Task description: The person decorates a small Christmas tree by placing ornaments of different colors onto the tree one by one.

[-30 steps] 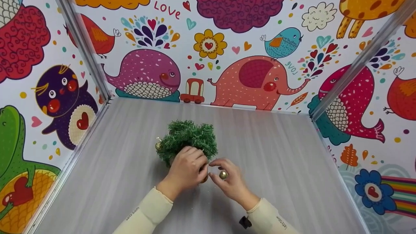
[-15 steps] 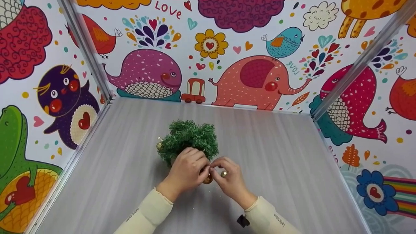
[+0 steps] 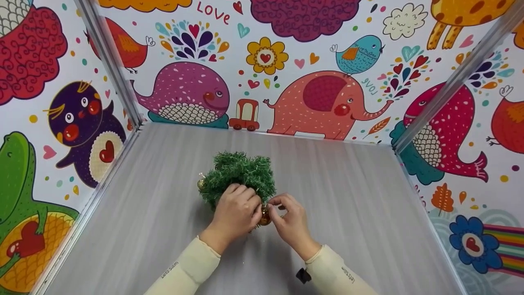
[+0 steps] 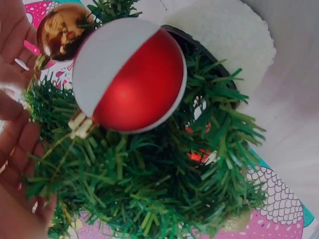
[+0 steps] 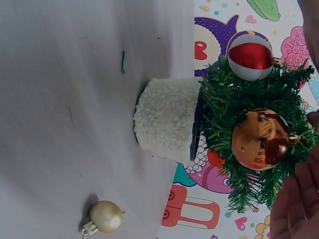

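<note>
A small artificial Christmas tree (image 3: 241,176) stands in a fuzzy white pot (image 5: 167,119). My left hand (image 3: 237,209) has its fingers curled at the tree's near side and grips a branch there, its fingertips partly hidden. Thumb and index finger of my right hand (image 3: 291,215) come together at the branch end, at the cord of a shiny copper bauble (image 5: 261,139). That bauble hangs beside the pot's rim. A red-and-white bauble (image 4: 139,74) hangs on the same tree, and a gold bauble (image 3: 201,183) is at its left side.
A loose pale gold bauble (image 5: 106,216) lies on the grey table (image 3: 348,196) by my right hand. A green tinsel strand (image 5: 123,62) lies there too. Cartoon-printed walls (image 3: 184,90) enclose the table's back and sides.
My right hand has moved slightly up and toward the tree, and the copper bauble now shows between the hands, higher than before. The left hand has stayed nearly in place.
</note>
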A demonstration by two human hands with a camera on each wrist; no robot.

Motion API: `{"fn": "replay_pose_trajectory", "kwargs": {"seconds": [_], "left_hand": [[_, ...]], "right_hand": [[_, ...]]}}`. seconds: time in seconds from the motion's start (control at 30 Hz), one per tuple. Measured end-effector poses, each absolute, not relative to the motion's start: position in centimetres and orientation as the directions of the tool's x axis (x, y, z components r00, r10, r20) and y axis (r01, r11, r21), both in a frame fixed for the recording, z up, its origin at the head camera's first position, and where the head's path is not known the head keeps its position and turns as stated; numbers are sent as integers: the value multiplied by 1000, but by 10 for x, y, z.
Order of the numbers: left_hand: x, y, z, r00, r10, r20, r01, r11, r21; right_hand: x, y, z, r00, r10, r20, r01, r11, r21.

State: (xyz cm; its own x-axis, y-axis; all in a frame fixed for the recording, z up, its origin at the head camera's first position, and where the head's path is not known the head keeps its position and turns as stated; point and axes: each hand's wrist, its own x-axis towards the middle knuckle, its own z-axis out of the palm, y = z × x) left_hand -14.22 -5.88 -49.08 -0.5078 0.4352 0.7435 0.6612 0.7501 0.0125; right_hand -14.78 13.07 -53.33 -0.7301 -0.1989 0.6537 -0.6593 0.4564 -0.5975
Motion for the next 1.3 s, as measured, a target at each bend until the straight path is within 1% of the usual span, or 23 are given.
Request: {"fn": "replay_pose_trajectory", "kwargs": {"seconds": [0.23,0.43,0.57,0.83,0.97,1.17,1.3], "left_hand": [[-142,-57,-494,-500,403,767,609,793,-20],[-142,-57,-494,-498,388,776,590,807,-25],[-141,-57,-495,-499,369,784,582,813,-13],[-142,-57,-495,-491,338,803,579,815,11],[-142,-57,-498,-508,339,792,557,831,2],[-140,-55,-499,-549,372,748,520,853,-43],[-139,-56,-499,-552,383,741,524,850,-48]], "right_hand": [[-152,127,-534,-740,-195,644,-637,510,-578],[-153,126,-533,-736,-188,650,-649,469,-599],[-153,126,-532,-725,-194,661,-664,455,-594],[-156,126,-531,-734,-178,655,-657,427,-621],[-156,126,-533,-743,-186,643,-649,435,-624],[-156,128,-535,-780,-235,580,-607,511,-609],[-156,130,-534,-792,-278,544,-599,530,-600]]}}
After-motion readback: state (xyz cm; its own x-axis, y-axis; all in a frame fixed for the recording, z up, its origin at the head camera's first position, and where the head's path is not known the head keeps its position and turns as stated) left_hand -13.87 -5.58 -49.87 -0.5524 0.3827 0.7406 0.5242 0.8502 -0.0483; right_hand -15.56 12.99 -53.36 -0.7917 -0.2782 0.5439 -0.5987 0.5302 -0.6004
